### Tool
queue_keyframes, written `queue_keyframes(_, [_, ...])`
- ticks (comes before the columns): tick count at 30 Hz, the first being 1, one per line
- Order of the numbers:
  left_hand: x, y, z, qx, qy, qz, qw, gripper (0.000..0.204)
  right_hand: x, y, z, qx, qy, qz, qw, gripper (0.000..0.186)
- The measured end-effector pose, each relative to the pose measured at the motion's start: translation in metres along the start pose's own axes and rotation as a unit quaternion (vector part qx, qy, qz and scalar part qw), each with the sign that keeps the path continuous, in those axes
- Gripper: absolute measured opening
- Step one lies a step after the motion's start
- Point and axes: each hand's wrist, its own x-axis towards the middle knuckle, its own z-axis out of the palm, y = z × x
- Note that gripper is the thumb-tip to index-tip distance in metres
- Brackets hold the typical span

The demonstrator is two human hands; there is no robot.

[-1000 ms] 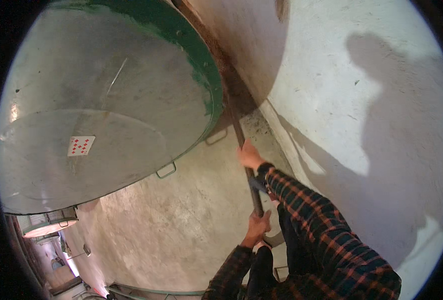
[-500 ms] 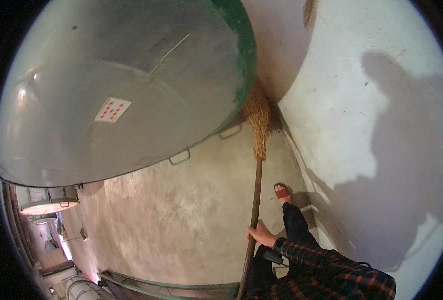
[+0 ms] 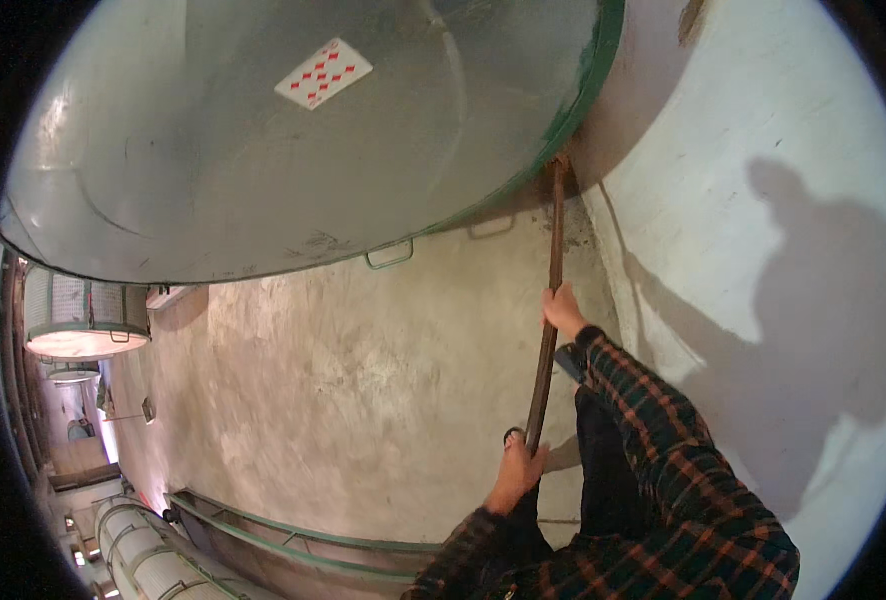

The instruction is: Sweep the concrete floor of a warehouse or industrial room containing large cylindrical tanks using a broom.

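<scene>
Head view: broom (image 3: 545, 365) slants across above the floor (image 3: 363, 400), near the floor's right edge, where it meets the white wall (image 3: 783, 100). Right hand (image 3: 563, 312) grasps the handle partway along, fingers wrapped round it. Left hand (image 3: 516, 475) grips the same handle lower down, near the person's body — clenched on it too, well apart from the right hand. Far end of the broom reaches the floor's far right corner, between container and wall; only a bit of reddish-brown bristle shows, the rest hidden behind the green rim (image 3: 603, 50).

Large grey container (image 3: 263, 190) fills the upper left, with a small green loop handle (image 3: 393, 264) at its lower edge. Playing card (image 3: 324, 74), red diamond pips, lies flat against the container's side, well in from that lower edge. Plaid sleeves (image 3: 653, 410) on both arms, dark trousers (image 3: 603, 450) below. Dark item (image 3: 568, 362) just beside the right wrist — can't tell what. Person's shadow (image 3: 813, 270) falls on the wall. Smaller mesh drum (image 3: 83, 300) stands past the floor's left edge; green rail (image 3: 363, 545) runs along the near edge, pale cylinder (image 3: 148, 555) at the near left corner.
</scene>
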Motion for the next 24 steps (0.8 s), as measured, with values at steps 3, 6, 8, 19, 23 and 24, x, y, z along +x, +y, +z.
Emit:
queue_keyframes(3, [-0.005,-0.017,-0.008,0.022,0.018,0.003,1.000,0.038,-0.006,-0.008,0.033,-0.031,-0.139,0.096,0.985,0.040])
queue_keyframes(6, [-0.080,0.004,-0.032,0.020,-0.009,-0.059,0.998,0.046,-0.094,0.110,0.090,-0.104,-0.066,-0.001,0.992,0.031])
queue_keyframes(8, [-0.149,-0.029,-0.066,0.098,-0.077,-0.192,0.974,0.048,-0.133,0.135,0.107,-0.268,-0.116,-0.101,0.951,0.029])
queue_keyframes(19, [-0.295,-0.172,-0.083,-0.004,-0.077,-0.296,0.952,0.034,-0.325,0.098,0.096,0.220,-0.293,0.040,0.929,0.022])
queue_keyframes(23, [-0.230,-0.070,-0.087,0.000,-0.062,-0.153,0.986,0.041,-0.222,0.082,0.079,-0.014,-0.211,-0.022,0.977,0.036])
queue_keyframes(24, [-0.193,-0.058,-0.075,-0.002,-0.056,-0.088,0.995,0.038,-0.175,0.109,0.070,-0.101,-0.075,-0.060,0.990,0.032])
